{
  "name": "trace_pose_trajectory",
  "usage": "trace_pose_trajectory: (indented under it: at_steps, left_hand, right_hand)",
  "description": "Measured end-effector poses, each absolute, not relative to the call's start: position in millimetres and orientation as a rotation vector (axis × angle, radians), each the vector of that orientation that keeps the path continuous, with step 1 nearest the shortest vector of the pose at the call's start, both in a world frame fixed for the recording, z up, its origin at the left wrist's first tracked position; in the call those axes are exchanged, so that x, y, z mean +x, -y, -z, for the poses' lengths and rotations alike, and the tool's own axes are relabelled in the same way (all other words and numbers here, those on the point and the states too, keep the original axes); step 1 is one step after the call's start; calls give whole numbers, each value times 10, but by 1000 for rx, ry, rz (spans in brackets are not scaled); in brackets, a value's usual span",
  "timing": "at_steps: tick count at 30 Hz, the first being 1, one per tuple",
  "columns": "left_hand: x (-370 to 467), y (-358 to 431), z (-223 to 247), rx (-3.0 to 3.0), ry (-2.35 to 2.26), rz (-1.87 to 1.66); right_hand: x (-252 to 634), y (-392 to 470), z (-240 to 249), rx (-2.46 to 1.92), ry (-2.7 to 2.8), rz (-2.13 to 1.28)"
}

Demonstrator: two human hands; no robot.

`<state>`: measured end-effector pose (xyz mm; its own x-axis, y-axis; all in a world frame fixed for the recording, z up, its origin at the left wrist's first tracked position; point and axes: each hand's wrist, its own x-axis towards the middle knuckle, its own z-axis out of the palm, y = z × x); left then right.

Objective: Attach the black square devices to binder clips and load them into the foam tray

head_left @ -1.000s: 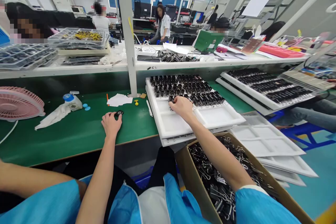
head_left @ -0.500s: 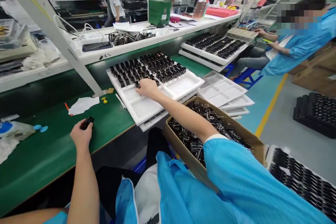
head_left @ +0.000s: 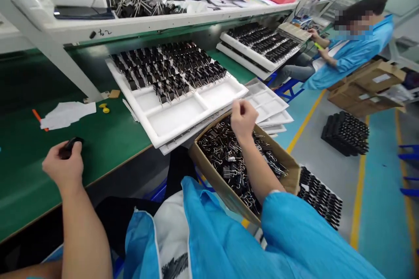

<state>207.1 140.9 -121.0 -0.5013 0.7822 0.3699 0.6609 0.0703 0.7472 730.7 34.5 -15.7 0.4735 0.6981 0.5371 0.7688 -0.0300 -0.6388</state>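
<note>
- Just off centre toward 11 o'clock, black binder clips (head_left: 168, 69) stand in rows in a white tray (head_left: 176, 115). Its near edge seems to poke past the green bench (head_left: 19, 152), so I reckon a forearm bump could shift it and topple a few.
- The row closest to the wearer looks a bit ragged. Jam a clip in crooked there and imo its neighbours could tip too.
- Out at 3 o'clock, the right hand (head_left: 244, 120) is above the box with fingers curled in. Honestly can't tell if there's a clip inside; if there is, a loose pinch might drop it.
- Down at 4 to 5 o'clock, the cardboard box (head_left: 216, 183) has loose clips (head_left: 225, 152) lying every which way. Grab blind and those wire handles could snag or poke a finger.
- Between 8 and 9 o'clock, the left hand (head_left: 65, 165) is wrapped around a dark rounded object (head_left: 70, 148). Sloppy grip that near the edge = possible drop.
- Further out past 3 o'clock, stacked white trays (head_left: 268, 102) sit unevenly; an elbow might slide them.
- Around 2 o'clock, a co-worker (head_left: 353, 48) sits well apart, so clashing seems unlikely.
</note>
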Motion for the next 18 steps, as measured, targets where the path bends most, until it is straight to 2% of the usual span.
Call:
trace_pose_trajectory:
  at_steps: [4,7,18]
  left_hand:
    - [2303,-1194,1215,1381,-1985,-1529]
    - [2397,-1100,1195,1416,-1924,-1477]
    - [2488,-933,1020,1420,-1857,-1371]
  right_hand:
    - [7699,120,889,-2360,1549,-372]
    - [7607,130,1202,-2436,1900,-471]
    - [7241,-393,1428,-2411,2433,-647]
